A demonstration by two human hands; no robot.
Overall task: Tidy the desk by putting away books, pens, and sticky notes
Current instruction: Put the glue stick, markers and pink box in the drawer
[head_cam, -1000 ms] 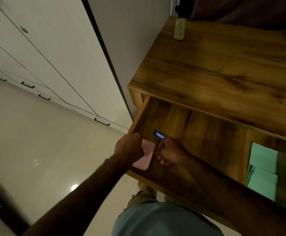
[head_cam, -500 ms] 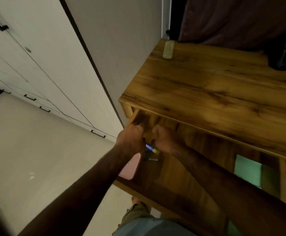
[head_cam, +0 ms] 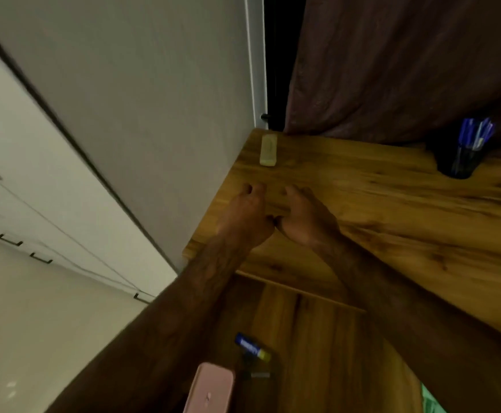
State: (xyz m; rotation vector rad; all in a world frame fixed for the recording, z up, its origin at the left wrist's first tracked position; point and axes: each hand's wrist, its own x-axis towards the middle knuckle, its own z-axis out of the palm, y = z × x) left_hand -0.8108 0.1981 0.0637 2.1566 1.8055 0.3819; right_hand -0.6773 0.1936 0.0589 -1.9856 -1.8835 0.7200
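Observation:
My left hand (head_cam: pixel 244 216) and my right hand (head_cam: pixel 304 217) hover side by side over the left part of the wooden desk top (head_cam: pixel 392 210), thumbs nearly touching, fingers loosely curled and holding nothing. Below them the open drawer (head_cam: pixel 317 353) holds a pink flat case (head_cam: pixel 210 389), a blue and yellow marker (head_cam: pixel 252 347) and a small dark object (head_cam: pixel 258 374). A green pad (head_cam: pixel 431 400) shows at the drawer's right edge. At the back right of the desk stands a black pen holder (head_cam: pixel 459 160) with several blue pens.
A pale rectangular eraser-like block (head_cam: pixel 268 150) lies near the desk's back left corner. A dark curtain (head_cam: pixel 392 64) hangs behind the desk. A grey wall and white cabinets (head_cam: pixel 34 189) are to the left, with pale floor below.
Both hands have lifted out of the drawer and moved up over the desk top. The pink case and the marker stay lying in the drawer. The view tilted upward.

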